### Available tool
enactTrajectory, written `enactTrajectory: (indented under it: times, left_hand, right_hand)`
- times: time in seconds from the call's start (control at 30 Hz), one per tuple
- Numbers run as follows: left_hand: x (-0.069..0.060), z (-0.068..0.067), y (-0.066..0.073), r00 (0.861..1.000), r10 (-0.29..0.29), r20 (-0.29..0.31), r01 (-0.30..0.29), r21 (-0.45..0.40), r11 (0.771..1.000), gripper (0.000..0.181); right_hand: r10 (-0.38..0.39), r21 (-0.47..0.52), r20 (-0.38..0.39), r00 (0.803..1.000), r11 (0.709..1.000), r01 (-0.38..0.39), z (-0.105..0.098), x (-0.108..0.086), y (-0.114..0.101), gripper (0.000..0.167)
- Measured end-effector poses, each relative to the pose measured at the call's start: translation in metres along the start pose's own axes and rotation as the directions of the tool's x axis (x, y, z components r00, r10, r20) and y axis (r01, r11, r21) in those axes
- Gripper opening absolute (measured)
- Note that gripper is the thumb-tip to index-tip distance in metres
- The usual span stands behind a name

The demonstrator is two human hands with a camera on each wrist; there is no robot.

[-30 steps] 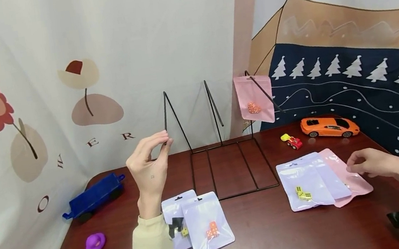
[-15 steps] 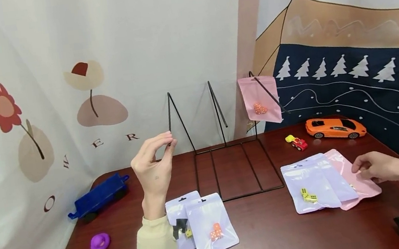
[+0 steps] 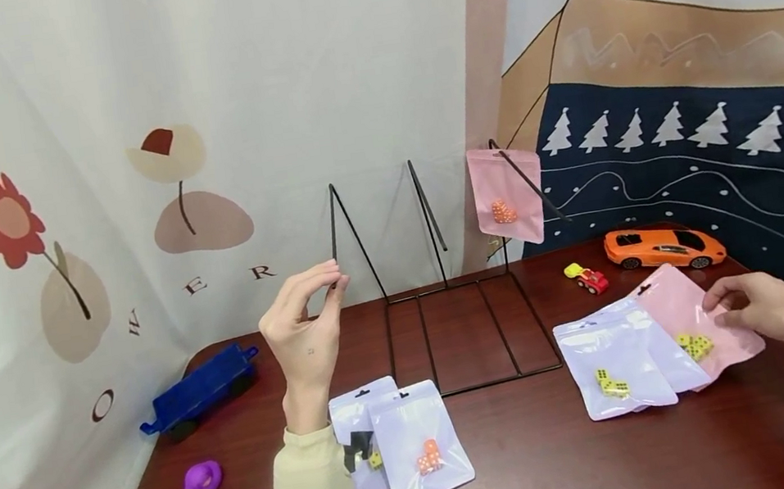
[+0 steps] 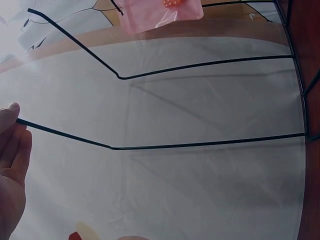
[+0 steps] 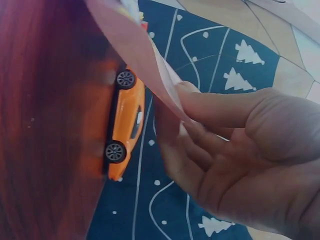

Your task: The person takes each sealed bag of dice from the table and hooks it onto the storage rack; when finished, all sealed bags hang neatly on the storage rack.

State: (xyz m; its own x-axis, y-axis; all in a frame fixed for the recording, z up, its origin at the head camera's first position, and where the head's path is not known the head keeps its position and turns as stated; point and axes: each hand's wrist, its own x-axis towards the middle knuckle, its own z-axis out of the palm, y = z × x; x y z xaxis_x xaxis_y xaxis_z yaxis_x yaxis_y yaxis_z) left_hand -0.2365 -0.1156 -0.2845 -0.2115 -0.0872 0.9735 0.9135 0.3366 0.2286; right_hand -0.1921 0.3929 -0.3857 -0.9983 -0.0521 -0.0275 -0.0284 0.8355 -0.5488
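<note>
The left hand [image 3: 305, 330] pinches the tip of the leftmost arm of a black wire rack [image 3: 494, 318]; the left wrist view shows thumb and fingers at the rod's end [image 4: 60, 132]. At the right, the right hand [image 3: 768, 308] pinches the edge of a pink bag [image 3: 674, 298] with yellow dice, lifted partly off the table; the right wrist view shows the bag's edge [image 5: 145, 65] between thumb and fingers [image 5: 200, 145]. Lilac bags [image 3: 617, 347] overlap the pink one. Another pink bag [image 3: 510, 179] with orange dice hangs on the rack's right arm.
Two overlapping lilac bags [image 3: 432, 413] lie beside the left forearm. A blue trailer [image 3: 199, 390] and a purple hat-shaped toy [image 3: 202, 480] are at the left. An orange car [image 3: 663, 248] and a small red-yellow toy [image 3: 586, 278] stand behind the right-hand bags.
The right hand has gripped the pink bag and raised it slightly, baring more of its yellow dice and its top slot. The left hand stays at the rack arm's tip. The view has shifted slightly.
</note>
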Motion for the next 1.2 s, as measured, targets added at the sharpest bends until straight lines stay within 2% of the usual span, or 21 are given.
enactTrajectory:
  times: [0.1,0.2,0.33,0.5,0.67,0.8,0.97,1.2]
  left_hand:
    - [-0.001,-0.001,-0.001,1.000,-0.001,-0.010,0.001,0.000,1.000,0.018]
    - [-0.002,0.000,-0.003,1.000,-0.001,-0.016,0.001,-0.014,1.000,0.021]
    - [-0.002,0.002,-0.002,1.000,0.000,-0.014,0.000,-0.032,0.999,0.022]
    - [-0.001,0.003,0.002,1.000,-0.002,-0.004,0.002,-0.033,0.999,0.021]
    - [0.000,0.003,0.003,1.000,0.001,0.001,-0.001,-0.020,1.000,0.020]
    - [0.001,0.004,0.002,1.000,0.006,-0.012,-0.006,-0.027,1.000,0.021]
    - [0.001,0.004,-0.002,1.000,0.008,-0.026,-0.009,-0.044,0.999,0.022]
    - [0.000,0.002,-0.002,1.000,-0.005,-0.020,0.004,-0.044,0.999,0.018]
  right_hand:
    - [-0.024,-0.028,-0.090,0.996,0.999,0.021,0.001,0.000,-0.006,0.010]
    - [-0.064,-0.067,-0.188,0.980,0.996,0.052,0.000,-0.001,-0.013,0.010]
    - [-0.126,-0.111,-0.333,0.935,0.989,0.094,0.000,-0.003,-0.025,0.012]
    - [-0.172,-0.106,-0.458,0.872,0.985,0.138,0.002,-0.006,-0.043,0.014]
    - [-0.179,-0.039,-0.515,0.838,0.982,0.186,0.007,-0.012,-0.062,0.015]
    - [-0.165,0.045,-0.525,0.835,0.974,0.221,0.012,-0.014,-0.076,0.017]
    - [-0.173,0.140,-0.531,0.830,0.947,0.287,0.014,-0.019,-0.088,0.020]
    - [-0.195,0.177,-0.546,0.815,0.924,0.339,0.016,-0.025,-0.103,0.021]
